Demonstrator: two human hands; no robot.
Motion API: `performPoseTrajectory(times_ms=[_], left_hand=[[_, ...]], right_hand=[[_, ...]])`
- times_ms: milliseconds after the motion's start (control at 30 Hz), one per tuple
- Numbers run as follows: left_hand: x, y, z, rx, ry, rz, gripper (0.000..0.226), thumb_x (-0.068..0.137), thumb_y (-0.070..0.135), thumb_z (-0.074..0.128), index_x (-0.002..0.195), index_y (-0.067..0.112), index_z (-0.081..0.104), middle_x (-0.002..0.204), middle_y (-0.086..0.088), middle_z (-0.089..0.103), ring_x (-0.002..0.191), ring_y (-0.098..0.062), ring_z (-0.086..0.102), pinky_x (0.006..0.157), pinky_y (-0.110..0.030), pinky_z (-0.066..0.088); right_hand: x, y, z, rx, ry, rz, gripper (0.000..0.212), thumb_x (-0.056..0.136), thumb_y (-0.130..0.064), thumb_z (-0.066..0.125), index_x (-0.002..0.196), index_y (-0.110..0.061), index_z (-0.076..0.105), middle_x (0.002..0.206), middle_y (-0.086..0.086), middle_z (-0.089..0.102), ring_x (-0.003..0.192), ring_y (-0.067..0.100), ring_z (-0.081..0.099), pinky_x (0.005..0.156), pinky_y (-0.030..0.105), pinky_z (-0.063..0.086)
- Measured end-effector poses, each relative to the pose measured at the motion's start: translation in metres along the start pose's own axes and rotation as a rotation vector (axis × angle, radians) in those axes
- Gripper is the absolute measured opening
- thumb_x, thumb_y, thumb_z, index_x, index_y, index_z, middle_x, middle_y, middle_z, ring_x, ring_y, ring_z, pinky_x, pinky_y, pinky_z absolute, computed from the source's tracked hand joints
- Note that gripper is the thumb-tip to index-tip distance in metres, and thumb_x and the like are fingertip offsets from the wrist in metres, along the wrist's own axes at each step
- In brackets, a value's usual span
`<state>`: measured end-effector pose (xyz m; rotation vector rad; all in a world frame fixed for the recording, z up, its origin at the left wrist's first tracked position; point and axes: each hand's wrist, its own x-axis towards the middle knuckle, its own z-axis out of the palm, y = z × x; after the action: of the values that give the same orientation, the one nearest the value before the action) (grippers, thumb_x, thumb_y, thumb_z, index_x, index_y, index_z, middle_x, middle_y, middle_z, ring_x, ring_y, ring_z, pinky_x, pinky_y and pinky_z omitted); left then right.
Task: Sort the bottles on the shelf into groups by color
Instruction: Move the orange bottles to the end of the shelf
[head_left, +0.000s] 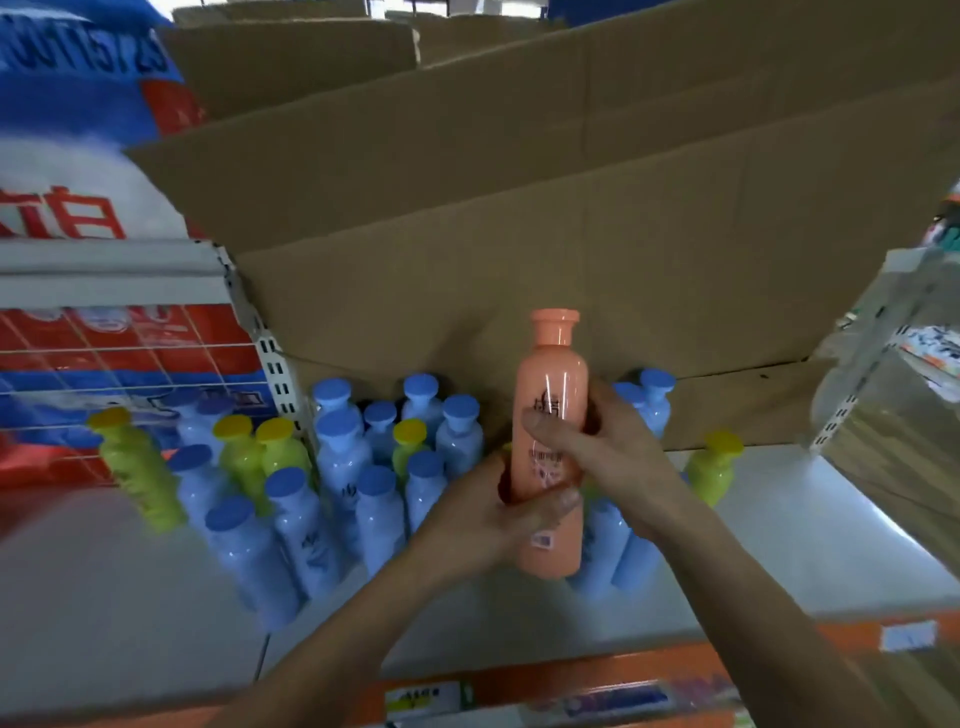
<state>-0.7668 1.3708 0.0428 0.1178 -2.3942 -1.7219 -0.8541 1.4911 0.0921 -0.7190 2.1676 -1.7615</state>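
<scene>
- The orange bottle (553, 374) stands upright between both hands, over the grey shelf (779, 545). Its cap pokes up above the fingers. From here I can't tell whether its base touches the shelf.
- The left hand (483, 519) grasps the bottle's lower half from the left, with the thumb laid across the front.
- The right hand (608, 447) grasps the middle from the right, just above the left hand, with the thumb pressed onto the printed label.
- Left of the left hand is a tight crowd of blue bottles (337, 457), with yellow-green bottles (140, 467) mixed in and along its far edge.
- More blue ones sit behind and beneath the right hand.
- A lone yellow-green bottle (714, 467) stands right of the right hand, apart from the others.
- Beyond both hands rises a big cardboard box (519, 234).
- Far left of the left hand, a wire divider (130, 358) fences off red, white and blue bags (78, 182).
</scene>
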Motion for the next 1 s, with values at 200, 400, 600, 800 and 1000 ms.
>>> performPoseTrajectory(times_ms=[200, 400, 600, 800, 1000], left_hand=[[-0.045, -0.032, -0.047, 0.136, 0.085, -0.031, 0.037, 0.080, 0.053, 0.071, 0.107, 0.031, 0.060, 0.099, 0.018, 0.071, 0.091, 0.003, 0.066, 0.083, -0.022, 0.053], [-0.110, -0.058, -0.118, 0.234, 0.194, -0.046, 0.051, 0.076, 0.071, 0.061, 0.113, 0.037, 0.059, 0.104, 0.019, 0.068, 0.095, 0.000, 0.065, 0.088, -0.031, 0.053], [-0.192, -0.092, -0.201, 0.441, 0.333, -0.094, 0.056, 0.079, 0.075, 0.052, 0.124, 0.043, 0.050, 0.122, 0.022, 0.057, 0.110, 0.007, 0.052, 0.095, -0.025, 0.047], [-0.268, -0.124, -0.274, 0.511, 0.374, -0.161, 0.076, 0.076, 0.083, 0.043, 0.134, 0.035, 0.048, 0.129, 0.017, 0.053, 0.115, 0.001, 0.049, 0.096, -0.021, 0.040], [-0.318, -0.141, -0.325, 0.437, 0.421, -0.209, 0.053, 0.082, 0.065, 0.055, 0.127, 0.037, 0.048, 0.114, 0.023, 0.057, 0.107, 0.001, 0.053, 0.088, -0.018, 0.043]], right_hand=[[-0.007, -0.003, 0.053, -0.017, -0.066, -0.056, 0.038, 0.076, -0.029, 0.081, 0.107, -0.022, 0.059, 0.095, -0.004, 0.072, 0.085, 0.007, 0.070, 0.076, 0.032, 0.057], [-0.019, -0.021, 0.136, 0.045, -0.195, -0.084, 0.038, 0.077, -0.018, 0.081, 0.108, -0.018, 0.059, 0.092, -0.002, 0.073, 0.085, 0.010, 0.071, 0.076, 0.033, 0.058], [-0.041, -0.035, 0.248, 0.067, -0.263, -0.085, 0.045, 0.075, -0.018, 0.082, 0.113, -0.023, 0.057, 0.098, -0.004, 0.072, 0.087, 0.006, 0.070, 0.076, 0.030, 0.057], [-0.072, -0.038, 0.364, 0.024, -0.288, -0.092, 0.053, 0.074, -0.021, 0.083, 0.118, -0.023, 0.053, 0.103, -0.006, 0.069, 0.088, 0.003, 0.067, 0.072, 0.026, 0.056], [-0.096, -0.043, 0.453, 0.093, -0.331, -0.068, 0.049, 0.075, -0.008, 0.081, 0.115, -0.020, 0.054, 0.091, -0.001, 0.071, 0.078, 0.006, 0.070, 0.059, 0.018, 0.053]])
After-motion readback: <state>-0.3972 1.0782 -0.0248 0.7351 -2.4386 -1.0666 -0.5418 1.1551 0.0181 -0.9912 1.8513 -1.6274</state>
